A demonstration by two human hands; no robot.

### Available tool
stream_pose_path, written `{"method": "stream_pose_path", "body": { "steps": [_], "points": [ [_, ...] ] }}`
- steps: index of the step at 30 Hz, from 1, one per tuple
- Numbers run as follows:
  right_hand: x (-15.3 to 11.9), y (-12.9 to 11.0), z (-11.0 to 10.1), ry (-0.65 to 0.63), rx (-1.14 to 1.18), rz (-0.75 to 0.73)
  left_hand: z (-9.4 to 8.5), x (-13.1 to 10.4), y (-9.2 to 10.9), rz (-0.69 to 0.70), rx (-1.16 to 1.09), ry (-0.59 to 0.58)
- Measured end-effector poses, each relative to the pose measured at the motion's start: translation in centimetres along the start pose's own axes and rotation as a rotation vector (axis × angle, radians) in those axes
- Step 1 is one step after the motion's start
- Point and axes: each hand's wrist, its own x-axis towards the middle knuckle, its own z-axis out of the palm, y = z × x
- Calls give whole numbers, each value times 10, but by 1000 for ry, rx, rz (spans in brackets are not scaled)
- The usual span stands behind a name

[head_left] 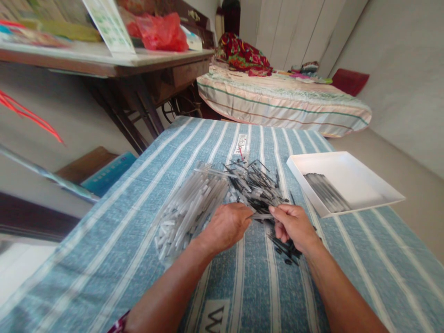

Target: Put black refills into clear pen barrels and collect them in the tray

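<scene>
Between my two hands stretches a thin translucent pen barrel, held level above the table. My left hand is closed around its left end, and my right hand pinches its right end between thumb and fingers. To the left lies a heap of whitish, translucent pen tubes. Just beyond my hands is a tangled pile of black and clear pen parts. Small black pieces, probably caps, lie under and beside my right hand. What sits inside the held barrel is too blurred to tell.
A white open box stands at the right, with a row of grey pens inside. A blue striped cloth covers the table. Behind are a wooden desk with a red plastic bag and a bed.
</scene>
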Motion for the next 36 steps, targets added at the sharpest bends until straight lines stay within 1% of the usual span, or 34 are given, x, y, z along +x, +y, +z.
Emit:
{"method": "stream_pose_path", "body": {
  "steps": [2, 5, 7, 9, 11, 13, 16, 17, 19, 22, 25, 27, 29, 33, 36],
  "points": [
    [0, 0, 0, -6, 76, -10, 0, 0, 1, -26, -20, 25],
    [-1, 0, 2, -66, 214, -87, 1, 0, 1, -84, -169, 48],
    [-2, 0, 5, -132, 276, -143, 1, 1, 3, -127, -283, 40],
    [-4, 0, 9, -175, 321, -187, 2, 1, 4, -163, -386, -2],
    [-5, -1, 12, -165, 356, -224, 0, 2, 4, -180, -478, -66],
    [-5, -2, 10, -101, 383, -239, -3, 3, 1, -194, -515, -90],
    [-2, -3, 1, 37, 406, -224, -8, 4, -7, -259, -417, -55],
    [-1, -4, -2, 70, 403, -217, -8, 5, -8, -279, -356, -66],
    [1, -5, -8, 113, 385, -209, -7, 5, -8, -303, -213, -144],
    [4, -5, -12, 148, 361, -204, -2, 5, 0, -312, 14, -278],
    [5, -4, -12, 172, 355, -190, 1, 4, 9, -299, 120, -315],
    [5, -3, -11, 178, 353, -187, 1, 4, 10, -286, 114, -328],
    [5, -3, -11, 174, 359, -196, 1, 4, 8, -274, 61, -322],
    [4, -2, -10, 175, 403, -251, 3, 4, -2, -247, -147, -249],
    [4, -2, -10, 189, 424, -280, 5, 3, -5, -221, -268, -213]
  ]
}}
